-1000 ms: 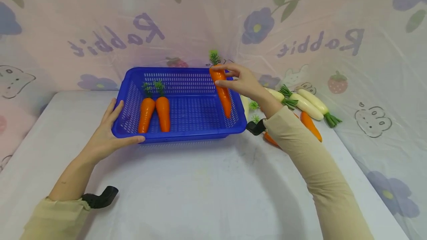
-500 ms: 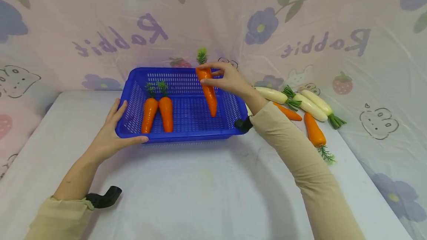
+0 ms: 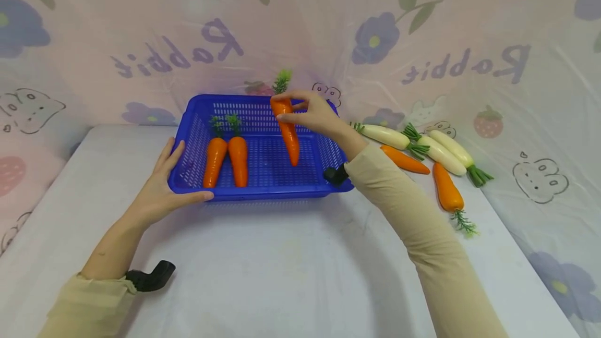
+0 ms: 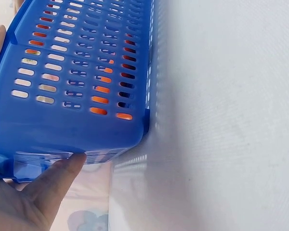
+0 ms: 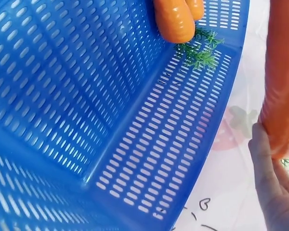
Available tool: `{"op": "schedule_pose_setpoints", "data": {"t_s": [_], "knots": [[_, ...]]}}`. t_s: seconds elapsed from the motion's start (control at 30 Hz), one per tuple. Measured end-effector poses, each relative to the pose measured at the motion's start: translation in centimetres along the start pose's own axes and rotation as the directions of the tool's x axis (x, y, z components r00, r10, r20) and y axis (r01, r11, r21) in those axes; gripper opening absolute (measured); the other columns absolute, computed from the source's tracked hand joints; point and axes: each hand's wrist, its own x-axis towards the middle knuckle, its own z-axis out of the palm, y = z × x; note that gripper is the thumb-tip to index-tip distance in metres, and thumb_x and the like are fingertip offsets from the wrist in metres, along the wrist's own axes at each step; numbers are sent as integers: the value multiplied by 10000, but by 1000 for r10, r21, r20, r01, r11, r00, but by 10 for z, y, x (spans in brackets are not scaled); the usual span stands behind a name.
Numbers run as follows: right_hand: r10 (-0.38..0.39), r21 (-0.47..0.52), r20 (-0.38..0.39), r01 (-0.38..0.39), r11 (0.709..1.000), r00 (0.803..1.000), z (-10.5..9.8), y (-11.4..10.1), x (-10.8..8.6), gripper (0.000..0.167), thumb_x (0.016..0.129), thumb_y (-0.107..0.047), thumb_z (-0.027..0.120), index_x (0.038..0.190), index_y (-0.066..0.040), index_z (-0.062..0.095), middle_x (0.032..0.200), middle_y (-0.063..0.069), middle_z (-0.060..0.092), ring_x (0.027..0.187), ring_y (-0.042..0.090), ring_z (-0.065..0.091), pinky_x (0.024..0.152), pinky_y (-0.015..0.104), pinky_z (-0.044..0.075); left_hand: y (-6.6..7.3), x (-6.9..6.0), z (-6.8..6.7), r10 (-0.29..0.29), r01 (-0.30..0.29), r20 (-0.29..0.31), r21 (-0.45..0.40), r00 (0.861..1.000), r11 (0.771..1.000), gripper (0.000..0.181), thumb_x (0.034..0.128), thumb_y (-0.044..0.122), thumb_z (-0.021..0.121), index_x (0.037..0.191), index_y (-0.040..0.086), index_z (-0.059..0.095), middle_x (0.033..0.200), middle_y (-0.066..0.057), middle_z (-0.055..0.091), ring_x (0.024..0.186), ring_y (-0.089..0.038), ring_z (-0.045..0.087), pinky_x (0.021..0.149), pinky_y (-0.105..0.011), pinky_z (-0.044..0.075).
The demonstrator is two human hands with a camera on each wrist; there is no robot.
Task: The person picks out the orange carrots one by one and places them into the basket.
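My right hand point(image 3: 312, 113) pinches a carrot point(image 3: 287, 134) near its leafy top and holds it over the blue basket point(image 3: 277, 190), the tip hanging down inside. In the right wrist view that carrot point(image 5: 282, 72) shows close up at the right edge, above the fingers. My left hand point(image 3: 157, 192) grips the basket's left end, thumb at the near side and fingers at the left side. The left wrist view shows the thumb point(image 4: 58, 185) against the basket wall point(image 4: 72, 127). Two carrots, a left one point(image 3: 215, 163) and a right one point(image 3: 238, 160), lie side by side in the basket's left part.
Right of the basket, several white radishes point(image 3: 441, 154) with green tops lie on the white table point(image 3: 281, 265). Nearer are two carrots, one pointing right point(image 3: 405, 159) and one with its leaves toward me point(image 3: 448, 189). A patterned sheet point(image 3: 300, 25) hangs behind.
My right hand has carried the carrot leftward, from the basket's right end toward its middle. The left hand keeps its grip on the basket. The view has shifted slightly.
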Motion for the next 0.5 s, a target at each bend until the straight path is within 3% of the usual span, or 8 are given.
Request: {"op": "schedule_pose_setpoints", "data": {"t_s": [0.23, 0.5], "knots": [[-26, -35, 21, 27, 999, 999, 9, 5, 13, 407, 888, -198, 677, 1287, -141, 623, 1290, 61, 598, 1157, 277, 571, 916, 385, 541, 2, 1, -1, -3, 3, -3, 2, 1000, 1000, 1156, 751, 348, 812, 1545, 283, -25, 1598, 56, -200, 1460, -404, -132, 1046, -774, 46], [40, -26, 61, -39, 999, 997, 22, 12, 24, 386, 891, -197, 675, 1270, -138, 635, 1266, 83, 601, 1114, 280, 595, 889, 392, 558, 2, 0, 0, 0, 0, -4, -7, 1000, 1000, 1154, 750, 348, 812, 1544, 283, -22, 1598, 59, -199, 1461, -403, -127, 1050, -770, 53]]}}
